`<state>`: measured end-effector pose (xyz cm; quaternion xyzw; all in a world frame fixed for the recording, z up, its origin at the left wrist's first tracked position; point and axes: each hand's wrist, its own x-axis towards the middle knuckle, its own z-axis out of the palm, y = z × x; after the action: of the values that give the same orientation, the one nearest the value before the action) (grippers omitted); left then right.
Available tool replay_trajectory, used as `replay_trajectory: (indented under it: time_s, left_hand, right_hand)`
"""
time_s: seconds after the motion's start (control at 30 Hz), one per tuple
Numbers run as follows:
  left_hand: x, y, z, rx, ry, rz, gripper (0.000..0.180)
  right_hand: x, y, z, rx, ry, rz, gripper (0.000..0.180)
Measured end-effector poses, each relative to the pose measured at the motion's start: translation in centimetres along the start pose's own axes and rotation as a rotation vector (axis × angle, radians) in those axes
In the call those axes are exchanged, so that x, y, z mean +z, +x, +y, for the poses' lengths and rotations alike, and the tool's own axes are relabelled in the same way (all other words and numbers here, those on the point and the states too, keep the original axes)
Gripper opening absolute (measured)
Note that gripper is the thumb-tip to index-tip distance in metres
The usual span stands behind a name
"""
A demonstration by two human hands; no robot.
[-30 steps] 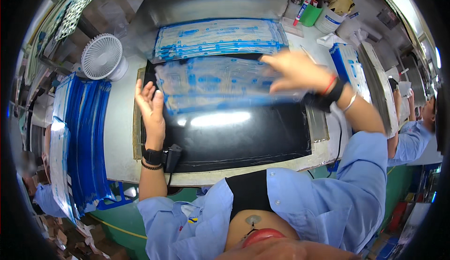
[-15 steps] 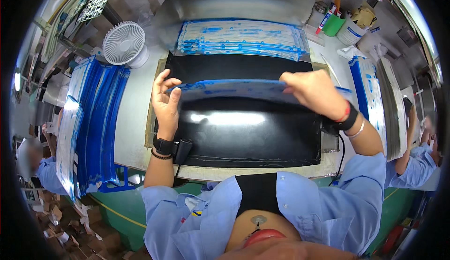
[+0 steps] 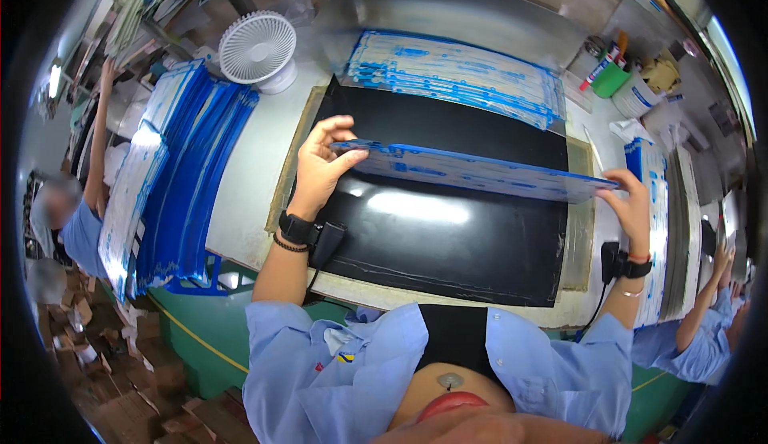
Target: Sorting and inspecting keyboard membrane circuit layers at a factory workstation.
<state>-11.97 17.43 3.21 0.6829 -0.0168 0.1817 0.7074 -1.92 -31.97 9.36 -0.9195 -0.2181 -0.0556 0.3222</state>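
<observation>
A long, thin panel (image 3: 480, 171) with blue edges and blue patches is held on edge above a black mat (image 3: 448, 244). My left hand (image 3: 322, 164) grips its left end between thumb and fingers. At the opposite end, my right hand (image 3: 630, 204) pinches the corner between thumb and fingertips. The panel slants slightly down toward the right. Behind it, a stack of similar pale, blue-marked panels (image 3: 456, 68) lies in front of a grey metal sheet (image 3: 432, 16).
Blue panels (image 3: 196, 180) stand in a rack at left, near a white fan (image 3: 258, 48). More blue-edged panels (image 3: 646, 180) stand at right. A green cup of markers (image 3: 610, 80) and white bucket (image 3: 636, 96) sit at back right. Co-workers are on both sides.
My right hand has moved outward and down to the panel's right end. My left hand has closed on the left end. The whole view has tilted, shifting the bench.
</observation>
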Motion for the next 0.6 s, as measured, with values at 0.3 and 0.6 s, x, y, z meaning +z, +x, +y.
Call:
replay_trajectory:
  time_s: [0.3, 0.6]
  left_hand:
    - [2.6, -0.6, -0.2, -0.201, 0.082, -0.026, 0.026]
    - [2.5, -0.9, -1.0, -0.085, 0.25, -0.02, 0.011]
  right_hand:
    - [7.8, 0.5, 3.8, 0.303, 0.915, 0.149, 0.057]
    - [10.0, 3.5, -10.6, -0.773, -0.435, 0.279, 0.024]
